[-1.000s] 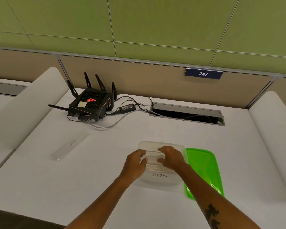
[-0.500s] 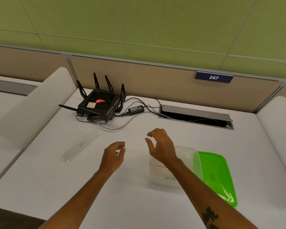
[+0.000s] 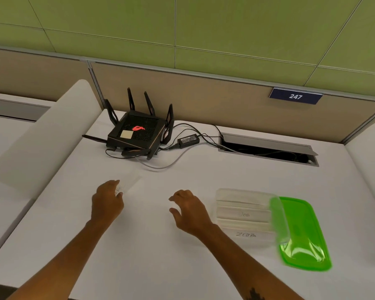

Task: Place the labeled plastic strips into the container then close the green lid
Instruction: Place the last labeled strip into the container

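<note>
A clear plastic strip with handwriting lies on the white desk, left of centre. My left hand covers its near end, fingers closed on it. My right hand hovers over the desk with fingers apart and holds nothing. To its right stands the clear container, which holds several strips; two read "DOG" and "ZEBRA". The green lid lies flat on the desk against the container's right side.
A black router with upright antennas, a power brick and loose cables sit at the back of the desk. An open cable slot is behind the container. White rounded dividers flank the desk on both sides.
Both hands left the container and moved left. My left hand reached the loose strip and closed on its near end. The camera view swung left, so the container now sits further right.
</note>
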